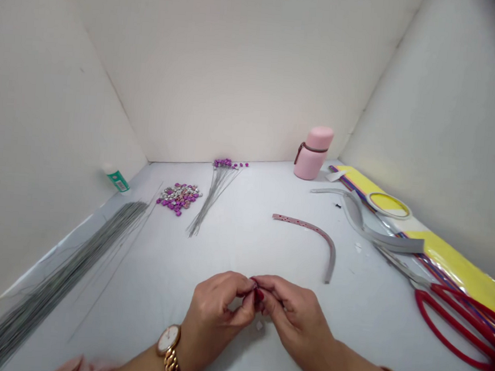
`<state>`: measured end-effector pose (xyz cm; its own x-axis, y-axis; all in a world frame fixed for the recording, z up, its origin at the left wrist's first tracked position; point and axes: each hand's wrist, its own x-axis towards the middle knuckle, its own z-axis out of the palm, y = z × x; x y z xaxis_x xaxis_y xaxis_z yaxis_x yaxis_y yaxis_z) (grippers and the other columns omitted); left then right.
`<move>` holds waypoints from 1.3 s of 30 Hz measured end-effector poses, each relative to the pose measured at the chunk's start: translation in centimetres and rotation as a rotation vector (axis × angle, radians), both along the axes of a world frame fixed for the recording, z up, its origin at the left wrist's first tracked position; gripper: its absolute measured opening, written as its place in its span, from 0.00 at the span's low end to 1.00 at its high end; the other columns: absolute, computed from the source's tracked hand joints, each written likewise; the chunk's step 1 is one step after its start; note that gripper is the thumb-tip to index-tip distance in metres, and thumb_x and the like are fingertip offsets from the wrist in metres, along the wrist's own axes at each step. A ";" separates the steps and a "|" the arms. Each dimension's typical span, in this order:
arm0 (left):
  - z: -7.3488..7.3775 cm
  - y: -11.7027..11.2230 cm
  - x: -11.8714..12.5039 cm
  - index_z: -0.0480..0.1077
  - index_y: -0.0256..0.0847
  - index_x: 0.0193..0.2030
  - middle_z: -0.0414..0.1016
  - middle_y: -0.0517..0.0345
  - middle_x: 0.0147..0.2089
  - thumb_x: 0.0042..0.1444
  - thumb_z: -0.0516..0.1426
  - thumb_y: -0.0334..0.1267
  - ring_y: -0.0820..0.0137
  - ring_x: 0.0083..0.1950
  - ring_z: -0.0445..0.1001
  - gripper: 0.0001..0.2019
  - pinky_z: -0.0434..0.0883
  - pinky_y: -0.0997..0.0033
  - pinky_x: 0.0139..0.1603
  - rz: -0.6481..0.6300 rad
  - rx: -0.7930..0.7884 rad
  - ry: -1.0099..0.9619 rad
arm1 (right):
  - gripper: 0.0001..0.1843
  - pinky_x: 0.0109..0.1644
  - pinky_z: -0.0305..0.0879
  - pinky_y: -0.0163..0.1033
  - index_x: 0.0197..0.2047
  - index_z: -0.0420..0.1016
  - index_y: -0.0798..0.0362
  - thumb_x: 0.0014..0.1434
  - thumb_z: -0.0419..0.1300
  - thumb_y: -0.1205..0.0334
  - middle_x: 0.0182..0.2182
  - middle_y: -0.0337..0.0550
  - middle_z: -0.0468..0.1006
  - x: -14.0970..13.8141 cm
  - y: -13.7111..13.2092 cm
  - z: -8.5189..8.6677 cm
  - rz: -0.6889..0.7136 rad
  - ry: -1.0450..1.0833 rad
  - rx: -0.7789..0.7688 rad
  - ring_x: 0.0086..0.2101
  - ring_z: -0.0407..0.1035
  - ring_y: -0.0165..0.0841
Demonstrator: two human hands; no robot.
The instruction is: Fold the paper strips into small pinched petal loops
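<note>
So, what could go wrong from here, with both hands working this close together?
The left hand and right hand seem to pinch something too small to make out, so it might slip and drop. The loose pile of purple and silver beads could scatter if bumped, and the thin wires might get knocked.

The left hand [219, 312] and the right hand [292, 317] meet above the white table [234, 247], and together they pinch a small dark red piece [256, 289]. A gold wristwatch [169, 340] is on the left wrist. In front of the hands lies a curved grey strip [312, 233], with red-handled scissors [447, 318] to the right and a heap of purple and silver beads [178, 197] to the left.
</note>
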<state>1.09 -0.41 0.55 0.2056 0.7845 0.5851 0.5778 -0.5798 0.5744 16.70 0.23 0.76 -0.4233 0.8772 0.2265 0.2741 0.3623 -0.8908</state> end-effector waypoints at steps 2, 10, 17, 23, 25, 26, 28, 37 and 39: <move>-0.2 0.0 0.1 0.70 0.37 0.29 0.76 0.57 0.25 0.48 0.55 0.25 0.73 0.26 0.73 0.05 0.70 0.75 0.29 -0.003 -0.017 -0.008 | 0.12 0.35 0.66 0.30 0.42 0.71 0.52 0.59 0.48 0.69 0.30 0.40 0.77 -0.1 0.0 0.1 -0.016 -0.016 0.040 0.30 0.71 0.28; 0.4 0.1 0.1 0.72 0.37 0.33 0.78 0.56 0.30 0.52 0.56 0.31 0.72 0.30 0.76 0.04 0.72 0.76 0.32 -0.093 -0.572 -0.530 | 0.14 0.36 0.69 0.32 0.48 0.68 0.54 0.60 0.49 0.65 0.31 0.42 0.77 0.1 0.5 -0.3 -0.007 0.055 -0.110 0.30 0.72 0.29; 1.1 0.2 0.1 0.74 0.37 0.34 0.79 0.56 0.30 0.52 0.57 0.32 0.70 0.34 0.75 0.05 0.72 0.74 0.37 -0.195 -0.767 -0.743 | 0.12 0.32 0.69 0.33 0.43 0.73 0.54 0.58 0.52 0.63 0.26 0.41 0.77 0.3 0.8 -0.3 -0.013 0.139 -0.209 0.27 0.71 0.30; 0.5 0.1 0.1 0.74 0.37 0.36 0.78 0.55 0.31 0.52 0.56 0.32 0.70 0.34 0.75 0.06 0.72 0.73 0.37 -0.177 -0.770 -0.764 | 0.12 0.31 0.68 0.35 0.42 0.74 0.55 0.59 0.52 0.62 0.24 0.41 0.76 0.3 0.8 -0.3 -0.037 0.154 -0.307 0.26 0.70 0.30; 0.4 0.0 0.2 0.74 0.37 0.37 0.78 0.55 0.32 0.52 0.57 0.32 0.70 0.34 0.75 0.06 0.72 0.73 0.37 -0.150 -0.762 -0.778 | 0.12 0.31 0.68 0.35 0.42 0.74 0.56 0.59 0.52 0.62 0.24 0.41 0.76 0.3 0.8 -0.3 -0.041 0.145 -0.297 0.26 0.70 0.30; 0.3 -0.1 0.3 0.73 0.37 0.37 0.78 0.56 0.32 0.52 0.57 0.32 0.71 0.34 0.75 0.06 0.72 0.73 0.37 -0.140 -0.757 -0.782 | 0.12 0.32 0.68 0.36 0.42 0.74 0.56 0.59 0.52 0.62 0.24 0.41 0.76 0.3 0.8 -0.4 -0.041 0.138 -0.280 0.26 0.70 0.30; 0.3 -0.2 0.4 0.73 0.37 0.36 0.78 0.56 0.32 0.52 0.57 0.32 0.71 0.34 0.75 0.06 0.72 0.74 0.37 -0.115 -0.744 -0.774 | 0.12 0.31 0.69 0.35 0.42 0.74 0.55 0.59 0.52 0.62 0.25 0.41 0.76 0.4 0.7 -0.4 -0.039 0.116 -0.238 0.26 0.70 0.30; 0.2 -0.6 0.4 0.72 0.37 0.38 0.78 0.54 0.34 0.54 0.55 0.32 0.70 0.35 0.75 0.07 0.73 0.73 0.38 -0.105 -0.650 -0.666 | 0.12 0.32 0.70 0.33 0.43 0.73 0.54 0.59 0.51 0.64 0.28 0.42 0.77 0.3 0.6 -0.4 -0.039 0.074 -0.109 0.27 0.72 0.29; 0.3 -0.7 0.3 0.72 0.37 0.39 0.78 0.52 0.36 0.53 0.55 0.31 0.69 0.36 0.76 0.07 0.74 0.71 0.38 -0.120 -0.612 -0.611 | 0.12 0.32 0.70 0.33 0.43 0.73 0.53 0.59 0.51 0.64 0.28 0.42 0.77 0.3 0.6 -0.4 -0.040 0.061 -0.086 0.27 0.72 0.29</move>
